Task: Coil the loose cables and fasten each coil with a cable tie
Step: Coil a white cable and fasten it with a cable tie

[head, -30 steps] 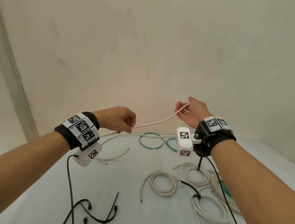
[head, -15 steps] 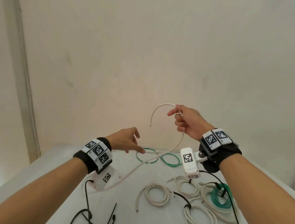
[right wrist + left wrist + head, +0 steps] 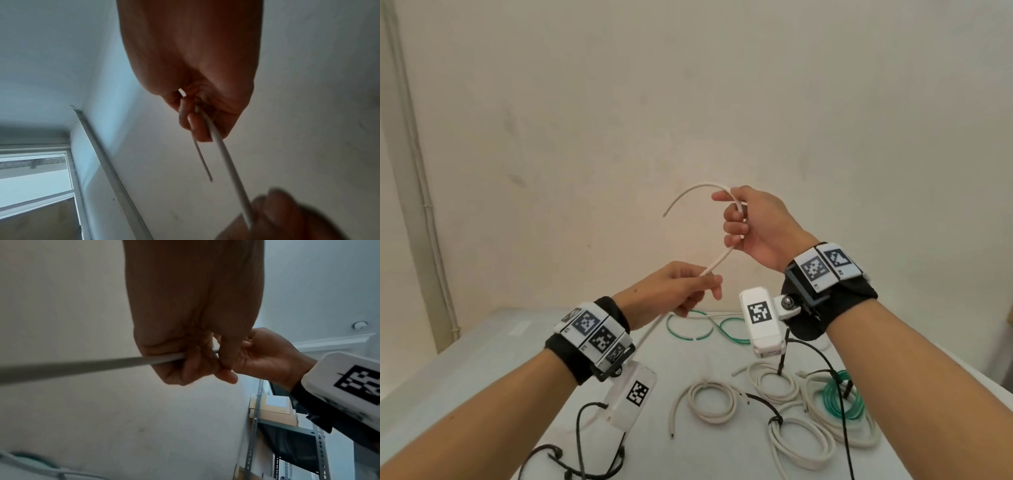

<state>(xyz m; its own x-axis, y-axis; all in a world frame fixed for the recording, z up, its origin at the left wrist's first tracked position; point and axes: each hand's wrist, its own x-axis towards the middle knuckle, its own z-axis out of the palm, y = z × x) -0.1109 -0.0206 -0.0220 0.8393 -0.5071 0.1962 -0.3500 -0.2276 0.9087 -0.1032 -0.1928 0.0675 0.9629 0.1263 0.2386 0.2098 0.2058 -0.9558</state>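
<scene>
Mid-frame in the head view, the right hand curls round a white cable held above the worktop, its free end arcing to the upper left; lower left, the left hand pinches the same cable, which probably trails down to the worktop

No words, brands or numbers can be read anywhere. The only signs are black-and-white square code markers: on the left wristband, the right wristband, and the white camera housings under each wrist. The pale label on the shelved cardboard box is illegible.
</scene>
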